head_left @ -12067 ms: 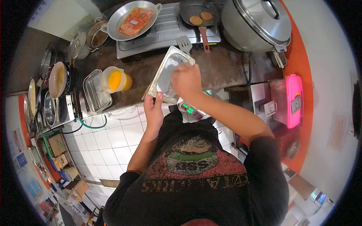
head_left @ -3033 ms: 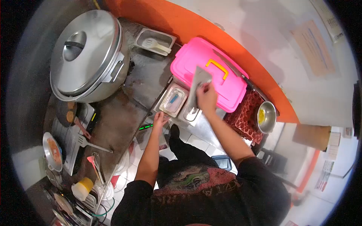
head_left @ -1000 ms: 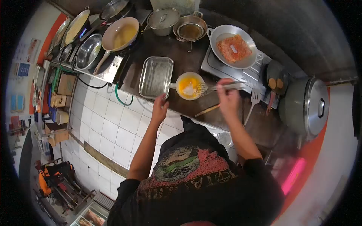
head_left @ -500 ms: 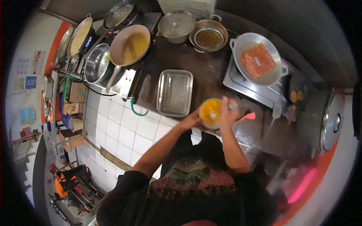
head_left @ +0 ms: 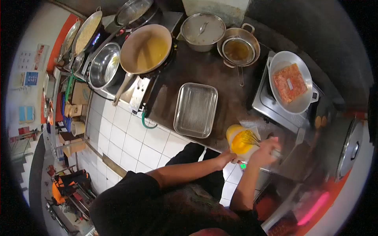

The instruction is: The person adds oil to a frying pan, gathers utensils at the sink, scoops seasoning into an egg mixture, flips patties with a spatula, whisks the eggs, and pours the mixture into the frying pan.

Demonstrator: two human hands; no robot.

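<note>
My left hand is closed on the near rim of a pale bowl that is tilted at the counter's front edge. Bright yellow liquid that looks like beaten egg lies in it. A wire whisk dips into the yellow, and its handle is in my closed right hand. Just behind the bowl shows another rounded yellow shape, partly hidden. A rectangular metal tray sits on the counter to the left of the bowl.
A white pan with a reddish block stands on a stove at right. Back left are a frying pan with yellowish liquid and a steel bowl. A lidded pot and a strainer over a pan stand behind.
The view has shifted, so counter items appear further right and lower. The bowl has gone from level to tilted, and the whisk's wires now show in the yellow liquid.
</note>
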